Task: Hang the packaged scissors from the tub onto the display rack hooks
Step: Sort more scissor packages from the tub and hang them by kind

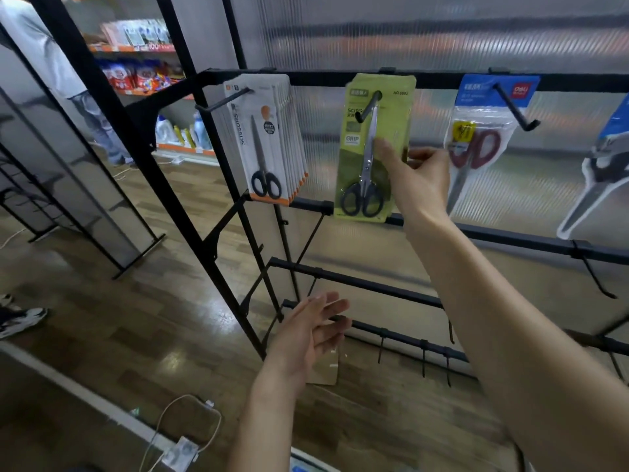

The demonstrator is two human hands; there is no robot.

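A green pack of black-handled scissors (366, 165) hangs on the middle hook (369, 105) of the black display rack (442, 78). My right hand (417, 183) is raised to the pack's right edge, thumb across the front and fingers at the edge, pinching it. My left hand (311, 335) hovers low in front of the lower rails with its fingers spread and holds nothing. At the bottom edge shows a pale blue-white rim (306, 459); I cannot tell whether it is the tub.
Several white scissor packs (269, 141) fill the left hook. A blue-topped pack of red-handled scissors (476, 144) hangs to the right, with another pack (602, 172) beyond it. Bare hooks (423, 357) line the lower rails. A power strip and cable (183, 451) lie on the floor. Someone's shoe (20, 320) is at the left.
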